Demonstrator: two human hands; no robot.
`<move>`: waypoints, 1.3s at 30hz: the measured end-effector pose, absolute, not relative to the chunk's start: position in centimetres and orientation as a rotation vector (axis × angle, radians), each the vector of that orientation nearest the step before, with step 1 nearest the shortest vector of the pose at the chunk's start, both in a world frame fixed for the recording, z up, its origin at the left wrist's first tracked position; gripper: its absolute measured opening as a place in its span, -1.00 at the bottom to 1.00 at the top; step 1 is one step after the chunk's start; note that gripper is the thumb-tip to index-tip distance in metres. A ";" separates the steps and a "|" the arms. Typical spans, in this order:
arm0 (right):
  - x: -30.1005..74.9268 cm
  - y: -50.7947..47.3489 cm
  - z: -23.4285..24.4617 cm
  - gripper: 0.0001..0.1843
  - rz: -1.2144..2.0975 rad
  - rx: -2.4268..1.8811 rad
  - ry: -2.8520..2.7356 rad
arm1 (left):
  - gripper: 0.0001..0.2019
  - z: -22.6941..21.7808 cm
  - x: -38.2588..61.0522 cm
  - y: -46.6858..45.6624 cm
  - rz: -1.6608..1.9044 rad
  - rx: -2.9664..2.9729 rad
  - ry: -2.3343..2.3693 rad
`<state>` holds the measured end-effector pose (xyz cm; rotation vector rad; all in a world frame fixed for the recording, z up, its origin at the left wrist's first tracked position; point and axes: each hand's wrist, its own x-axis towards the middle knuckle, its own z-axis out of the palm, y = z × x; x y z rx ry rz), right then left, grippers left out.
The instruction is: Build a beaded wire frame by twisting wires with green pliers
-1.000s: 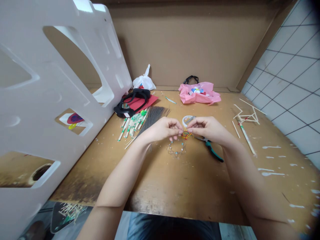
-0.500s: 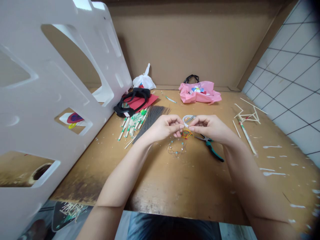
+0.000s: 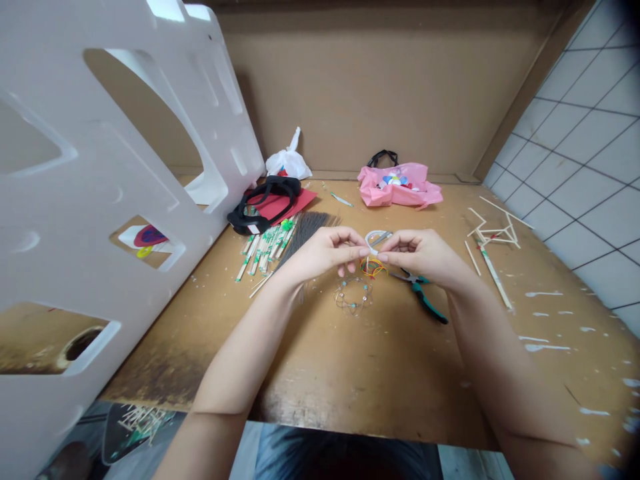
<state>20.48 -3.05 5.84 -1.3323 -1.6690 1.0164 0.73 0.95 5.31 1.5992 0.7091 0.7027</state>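
My left hand (image 3: 340,252) and my right hand (image 3: 417,255) are raised close together over the table, each with thumb and fingertips pinched. A white loop (image 3: 375,239), like a thin band or cord, shows in the gap between the fingertips, and its lower end meets them. Whether it is one piece held by both hands is too small to be sure. Below the fingers lie yellow and red rubber bands (image 3: 374,269). A wire ring with small beads (image 3: 353,295) rests nearer me. Beside my right wrist lie pliers with teal handles (image 3: 425,303), partly hidden by that hand.
A bundle of dark thin wires (image 3: 307,233), wrapped chopsticks (image 3: 265,250) and a black strap (image 3: 265,203) lie left. Behind are a white bag (image 3: 289,163) and a pink bag (image 3: 370,190). A stick frame (image 3: 500,235) lies right; a white plastic panel (image 3: 215,120) stands left.
My left hand has shifted and tilted slightly, with its lower fingers loosened a little. More of the rubber bands shows beneath it. My right hand stays nearly where it was.
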 end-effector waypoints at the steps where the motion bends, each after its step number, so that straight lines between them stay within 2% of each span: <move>1: 20.5 -3.1 5.8 -0.75 1.012 -1.335 -1.667 | -0.76 5.3 0.7 0.9 0.689 1.596 0.698; 14: 20.1 -3.6 5.0 -0.67 0.941 -1.245 -1.702 | -0.74 4.4 1.7 0.9 0.713 1.578 0.706; 18: 20.0 -3.6 4.9 -0.71 0.959 -1.202 -1.752 | -0.71 4.1 1.8 0.9 0.697 1.547 0.732; 26: 20.1 -3.9 4.9 -0.68 0.989 -1.253 -1.670 | -0.80 4.2 2.2 0.5 0.824 1.568 0.784; 35: 20.1 -3.8 5.3 -0.50 0.992 -1.259 -1.676 | -0.78 4.3 2.1 0.4 0.804 1.603 0.757; 39: 23.8 -3.9 3.5 -0.41 0.849 -1.504 -1.893 | -0.83 4.3 1.8 0.5 0.824 1.594 0.758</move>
